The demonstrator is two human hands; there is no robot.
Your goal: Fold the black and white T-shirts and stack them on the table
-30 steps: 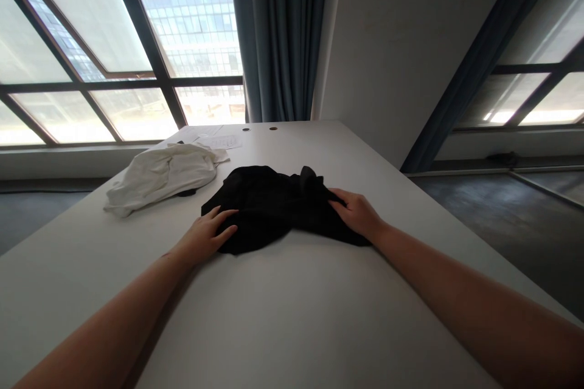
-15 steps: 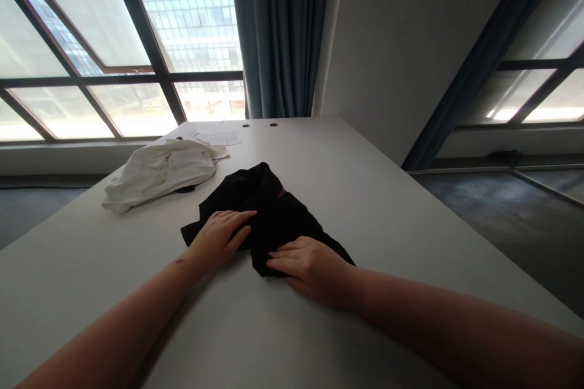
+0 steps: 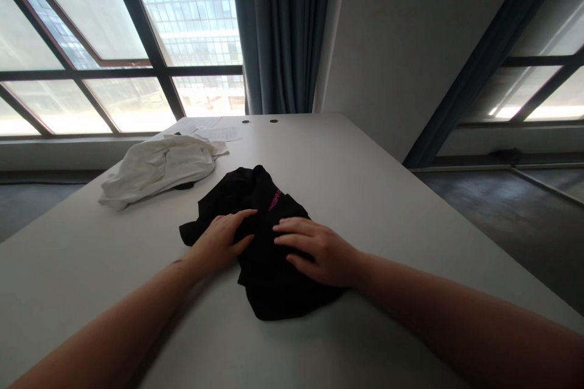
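Note:
A crumpled black garment (image 3: 274, 298), with pink lettering on its upper part, lies on the white table (image 3: 378, 206) in front of me. On its left side rests my left hand (image 3: 222, 236), thumb and fingers apart on the cloth. My right hand (image 3: 317, 248) lies on the right part of the same garment, palm down, its fingers spread. Neither hand visibly pinches the fabric. What kind of garment it is, I cannot tell from its folds.
A rumpled white garment (image 3: 159, 164) lies at the table's far left, with a bit of black showing beneath it. Behind it are printed paper sheets (image 3: 219, 133). Two round cable holes are at the far edge, before a blue curtain (image 3: 283, 36) and windows.
The black garment's near part has spread toward me, and more of the pink lettering shows. My right hand has moved up slightly and its fingers have spread. The left hand has hardly shifted.

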